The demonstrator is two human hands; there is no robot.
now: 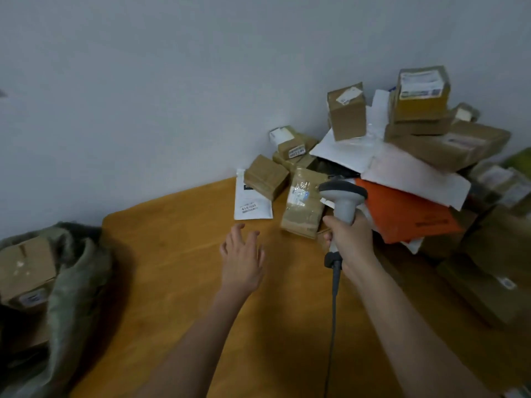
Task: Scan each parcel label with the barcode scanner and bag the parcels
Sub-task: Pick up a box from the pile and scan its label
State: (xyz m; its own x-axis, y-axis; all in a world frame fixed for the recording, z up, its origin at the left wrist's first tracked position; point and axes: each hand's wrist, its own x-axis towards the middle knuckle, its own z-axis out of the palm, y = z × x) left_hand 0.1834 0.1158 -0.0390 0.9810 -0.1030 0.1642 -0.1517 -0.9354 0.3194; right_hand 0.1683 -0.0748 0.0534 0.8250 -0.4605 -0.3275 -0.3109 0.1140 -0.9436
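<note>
I see my right hand (352, 239) wrapped tight around the smooth grey plastic handle of the barcode scanner (343, 198), its rounded head pointing away from me toward the far right of the counter (178, 297), with a dark cable (333, 311) hanging from the handle's base down toward the near edge. My left hand (242, 257) hovers over the middle of the counter with its fingers spread and relaxed, holding nothing and touching nothing. The counter is warm orange-brown wood with a rounded far-left corner. Just beyond the scanner stands a tall cardboard parcel wrapped in glossy clear tape (304, 205), with a small label on its face. To its left a flat white poly mailer (251, 201) lies near the far edge, and a squat brown box (267, 176) rests partly on it. Behind those, small labelled boxes (291, 146) sit against the pale wall (143, 81). On the right side a loose heap rises: a matte orange envelope (402, 214), white mailers (413, 176) over it, and brown cartons (419, 96) stacked on top, crowding the scanner's right. Off the counter's left edge, a crumpled olive-green bag (74, 271) holds a worn cardboard box (27, 268) with a label.
</note>
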